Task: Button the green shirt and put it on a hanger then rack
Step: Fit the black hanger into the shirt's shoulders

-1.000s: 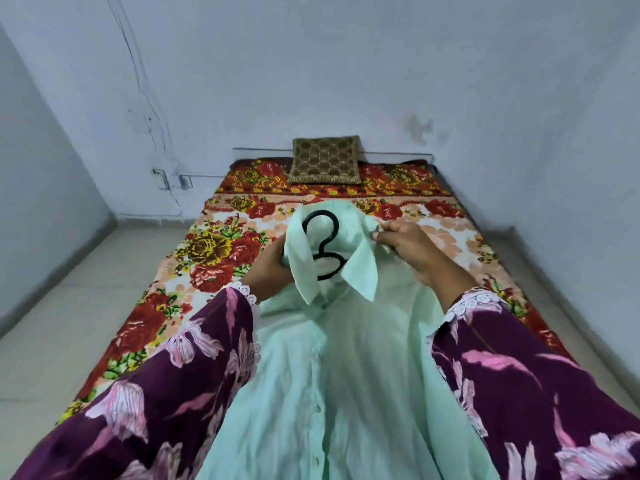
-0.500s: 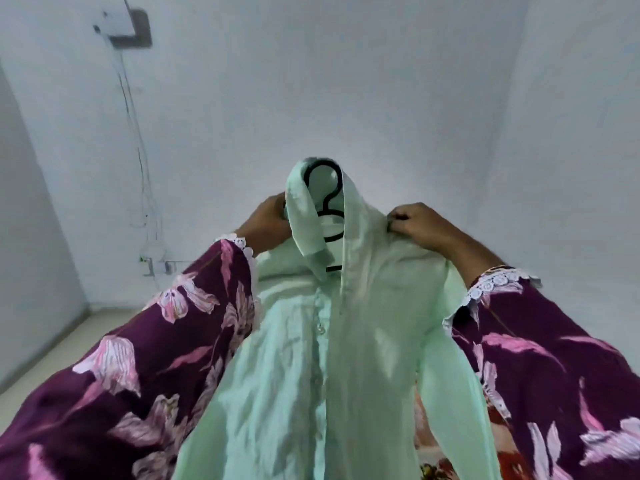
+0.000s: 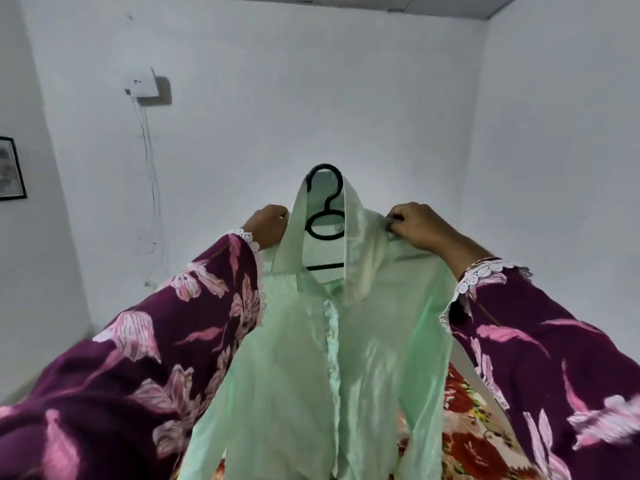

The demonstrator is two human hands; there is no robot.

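In mid-air before a white wall, the green shirt (image 3: pixel 349 341) hangs on a black hanger (image 3: pixel 325 216), buttoned down its front. The cloth looks thin, light and limp, likely to slide off, so the shoulders over the hanger arms seem the safest hold. The right hand (image 3: pixel 415 226) pinches the right shoulder; the left hand (image 3: pixel 268 225) grips the left one, its fingers hidden behind the collar. A floral bedsheet (image 3: pixel 467 427) lies below; no rack is in view
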